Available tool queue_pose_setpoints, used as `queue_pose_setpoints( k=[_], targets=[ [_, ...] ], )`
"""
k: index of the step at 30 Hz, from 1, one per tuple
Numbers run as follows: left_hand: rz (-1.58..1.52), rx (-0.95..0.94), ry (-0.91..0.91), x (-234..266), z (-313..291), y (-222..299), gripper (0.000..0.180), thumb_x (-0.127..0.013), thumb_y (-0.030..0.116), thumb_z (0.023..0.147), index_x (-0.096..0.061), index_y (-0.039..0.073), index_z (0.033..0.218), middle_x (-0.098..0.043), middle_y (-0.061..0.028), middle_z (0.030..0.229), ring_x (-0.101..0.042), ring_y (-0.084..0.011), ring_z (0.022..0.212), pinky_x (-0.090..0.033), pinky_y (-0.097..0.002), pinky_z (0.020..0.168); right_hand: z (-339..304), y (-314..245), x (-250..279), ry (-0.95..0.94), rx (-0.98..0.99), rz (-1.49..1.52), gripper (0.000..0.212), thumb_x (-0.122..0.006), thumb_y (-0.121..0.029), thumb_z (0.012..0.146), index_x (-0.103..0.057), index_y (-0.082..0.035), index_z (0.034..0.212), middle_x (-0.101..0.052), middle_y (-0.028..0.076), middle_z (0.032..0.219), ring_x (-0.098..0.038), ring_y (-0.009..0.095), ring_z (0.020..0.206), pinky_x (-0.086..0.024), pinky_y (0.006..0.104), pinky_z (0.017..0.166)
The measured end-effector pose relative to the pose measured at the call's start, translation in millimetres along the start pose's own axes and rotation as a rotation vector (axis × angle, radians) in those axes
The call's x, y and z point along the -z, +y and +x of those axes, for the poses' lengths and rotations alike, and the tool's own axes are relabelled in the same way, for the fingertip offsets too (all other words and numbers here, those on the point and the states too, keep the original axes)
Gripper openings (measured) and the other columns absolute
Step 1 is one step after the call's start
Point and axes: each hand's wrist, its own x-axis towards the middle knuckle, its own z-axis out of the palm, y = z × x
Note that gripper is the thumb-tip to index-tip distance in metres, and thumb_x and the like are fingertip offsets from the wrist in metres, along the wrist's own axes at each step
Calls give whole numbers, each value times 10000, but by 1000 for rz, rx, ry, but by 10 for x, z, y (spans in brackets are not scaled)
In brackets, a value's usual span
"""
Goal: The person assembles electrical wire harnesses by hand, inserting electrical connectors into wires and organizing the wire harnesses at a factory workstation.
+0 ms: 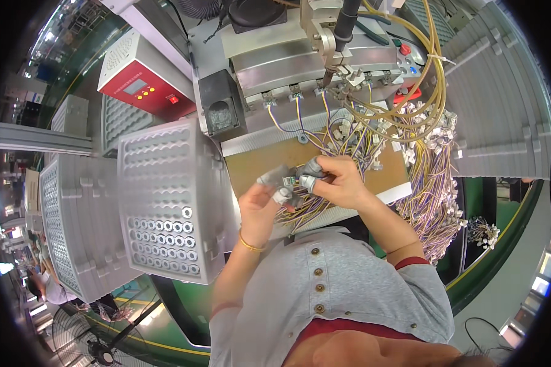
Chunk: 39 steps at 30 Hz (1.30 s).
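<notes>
Both hands meet over the brown tabletop (251, 164). My left hand (260, 205) and right hand (343, 183) wear grey finger caps and pinch a small wire piece (292, 182) between them, fingers closed on it. Big grey trays (165, 202) sit to the left. I think the thin wires are light, soft and bendy, so I should hold the little plug, not pull the strands.

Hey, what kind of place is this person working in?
Likely an electronics assembly line in a factory. A soldering machine stands over the bench, bundles of thin wire leads hang at the right, and moulded grey parts trays sit at the left.
</notes>
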Motion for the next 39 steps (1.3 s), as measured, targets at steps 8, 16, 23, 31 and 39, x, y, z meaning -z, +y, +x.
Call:
queue_pose_setpoints(
  k=[8, 16, 23, 31, 39],
  targets=[
    [38, -125, -67, -85, -10, 12, 370, -560, -32, 778, -466, -68, 1135, -522, -170, 1123, -558, -171, 895, -516, -258, 582, -16, 73, -7, 12, 30, 21, 82, -608, -49, 644, -569, 8, 688, -538, 27, 555, -451, 54, 464, -339, 208, 400],
    [235, -221, -47, -185, 24, 6, 278, -590, -52, 753, -560, -33, 1028, -563, -101, 1050, -543, -135, 906, -482, -243, 686, 38, -29, 132, -133, 209, -249, 145, -596, -54, 591, -458, -10, 583, -414, 73, 486, -415, 154, 412, -315, 289, 403],
    [-120, 129, -18, -160, 70, -18, 206, -570, -15, 768, -588, -14, 973, -617, -59, 862, -564, -88, 683, -456, -191, 550, -30, -24, 67, -40, 155, -132, 140, -583, -51, 600, -451, -5, 590, -422, 80, 484, -408, 183, 399, -317, 285, 395],
    [-6, -67, -11, -237, 77, -46, 219, -570, -42, 761, -586, -29, 979, -597, -95, 968, -572, -131, 812, -482, -235, 665, 29, -57, 147, -61, 124, -142, 141, -583, -56, 605, -452, -5, 599, -404, 83, 480, -384, 180, 397, -313, 283, 392],
    [267, -186, -63, -146, 115, -42, 233, -593, -68, 740, -593, -23, 968, -604, -93, 960, -566, -130, 841, -477, -241, 705, 32, -130, 100, -41, 74, -152, 151, -578, -59, 609, -439, 1, 604, -387, 93, 497, -377, 176, 418, -319, 278, 408]
  ],
)
